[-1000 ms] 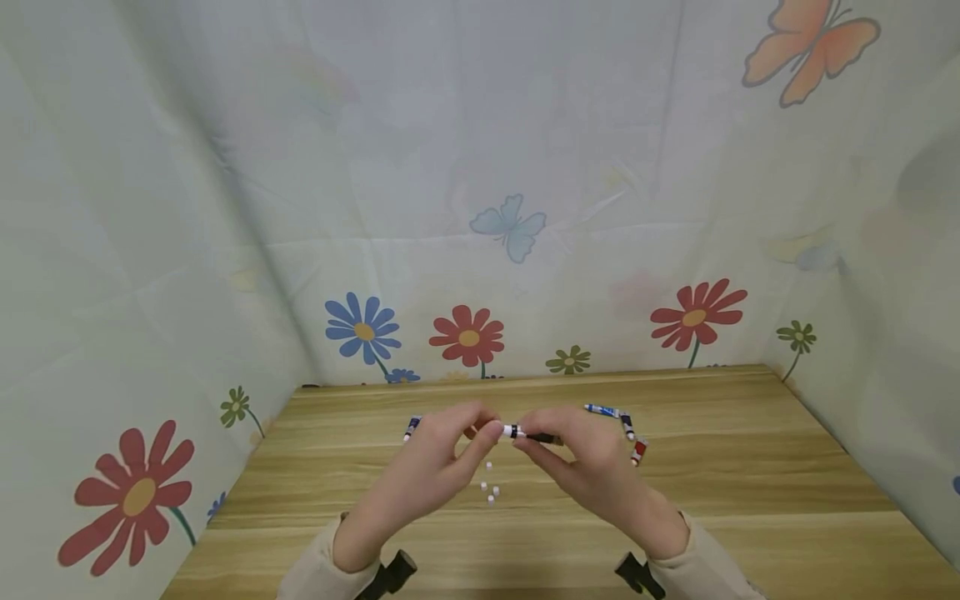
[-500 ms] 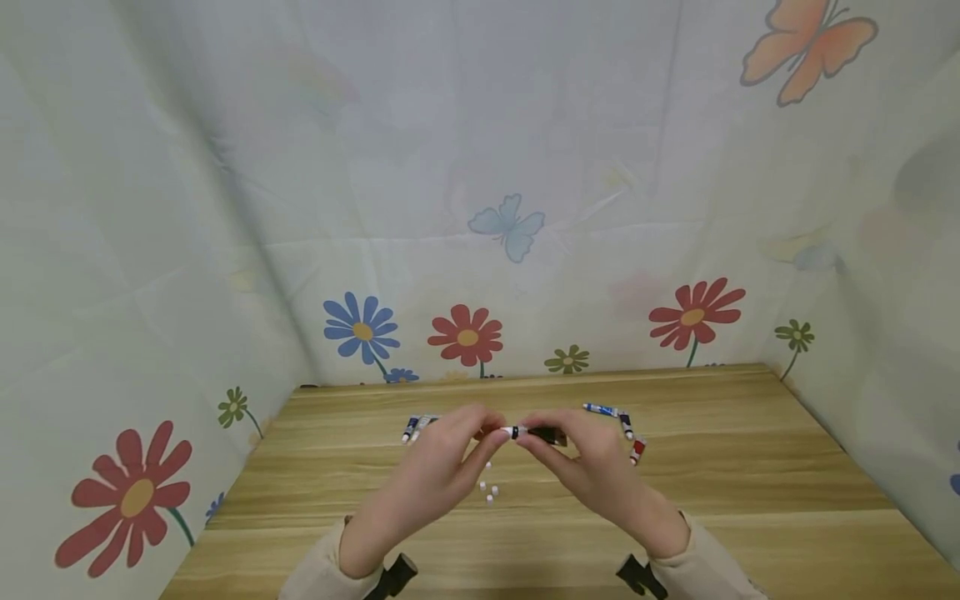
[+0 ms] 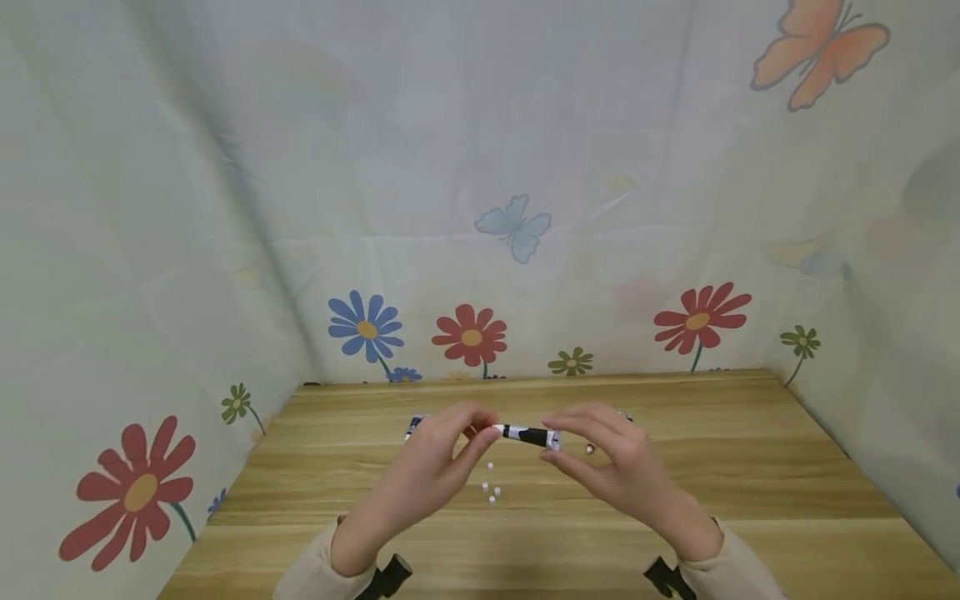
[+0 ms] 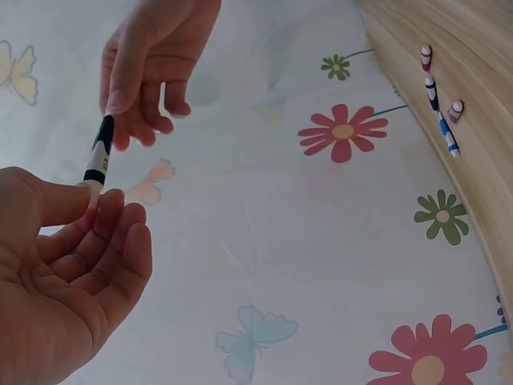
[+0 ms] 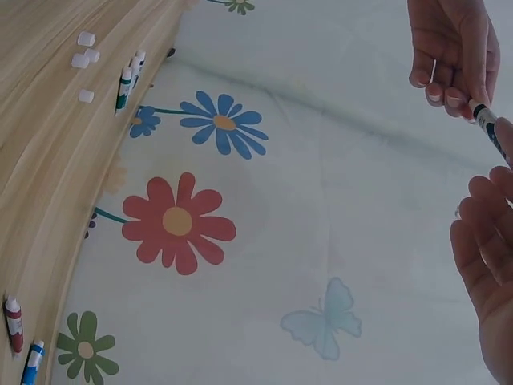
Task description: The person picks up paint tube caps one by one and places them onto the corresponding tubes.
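A small black-and-white paint tube (image 3: 528,435) is held level above the table between both hands. My left hand (image 3: 442,454) pinches its white-tipped end with thumb and forefinger; the left wrist view shows the other left fingers (image 4: 120,241) loosely curled. At the wide flat end, my right hand (image 3: 618,458) pinches the tube between thumb and fingers. In the right wrist view only part of the tube (image 5: 486,122) shows at the frame's edge. Several small white caps (image 3: 492,500) lie on the table below the hands.
Several other paint tubes lie on the wooden table (image 3: 525,550): a green one (image 5: 123,90) near the caps, a red one (image 5: 14,325) and a blue one (image 5: 32,362) on the right side. A flower-printed curtain (image 3: 412,250) encloses the table's back and sides.
My right hand has shifted right along the tube, from near its neck to its flat end, uncovering the black body. My left hand stays at the white tip.
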`<action>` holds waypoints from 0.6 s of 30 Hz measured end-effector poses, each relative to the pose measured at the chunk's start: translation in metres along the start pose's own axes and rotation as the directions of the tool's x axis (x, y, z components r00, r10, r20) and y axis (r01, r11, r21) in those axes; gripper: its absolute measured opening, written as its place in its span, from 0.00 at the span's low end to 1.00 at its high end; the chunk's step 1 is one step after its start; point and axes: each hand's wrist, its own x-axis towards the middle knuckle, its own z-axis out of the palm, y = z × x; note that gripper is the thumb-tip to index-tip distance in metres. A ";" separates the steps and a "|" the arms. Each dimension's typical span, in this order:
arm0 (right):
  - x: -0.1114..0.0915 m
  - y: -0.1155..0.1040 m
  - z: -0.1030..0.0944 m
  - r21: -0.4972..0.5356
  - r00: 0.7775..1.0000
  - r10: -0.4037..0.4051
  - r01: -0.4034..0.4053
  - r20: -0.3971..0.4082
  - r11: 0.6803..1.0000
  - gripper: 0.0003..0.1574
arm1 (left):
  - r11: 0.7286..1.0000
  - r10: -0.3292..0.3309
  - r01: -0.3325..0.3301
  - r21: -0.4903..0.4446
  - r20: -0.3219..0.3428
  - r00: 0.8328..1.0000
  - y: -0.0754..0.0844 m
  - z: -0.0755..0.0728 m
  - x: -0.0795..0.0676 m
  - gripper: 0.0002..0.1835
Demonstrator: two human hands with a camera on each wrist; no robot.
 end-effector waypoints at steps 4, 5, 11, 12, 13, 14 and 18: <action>0.000 0.000 -0.001 -0.007 0.999 -0.047 0.047 0.001 0.999 0.20 | 1.000 -0.004 0.004 -0.007 0.005 1.000 0.001 0.000 0.000 0.03; 0.001 0.000 -0.001 -0.026 0.998 -0.060 0.060 0.002 0.998 0.20 | 1.000 -0.004 0.004 -0.009 0.004 1.000 0.001 0.000 -0.001 0.03; 0.004 0.001 -0.002 -0.168 0.986 -0.167 0.167 0.010 0.971 0.20 | 1.000 0.027 -0.027 0.001 -0.003 1.000 0.002 0.004 -0.002 0.04; 0.005 0.002 -0.002 -0.179 0.984 -0.178 0.177 0.010 0.968 0.19 | 0.999 0.035 -0.035 0.006 -0.005 0.999 0.001 0.005 -0.002 0.04; 0.005 0.002 -0.001 -0.185 0.984 -0.178 0.176 0.009 0.967 0.19 | 0.999 0.046 -0.046 0.011 -0.008 0.999 0.001 0.007 -0.002 0.04; 0.004 0.003 -0.001 -0.181 0.986 -0.168 0.166 0.008 0.969 0.18 | 0.998 0.054 -0.054 0.016 -0.014 0.998 0.001 0.008 -0.002 0.05; 0.000 0.003 0.002 -0.079 0.999 -0.039 0.040 0.014 0.996 0.17 | 0.996 0.077 -0.075 0.042 -0.047 0.996 0.002 0.012 -0.001 0.05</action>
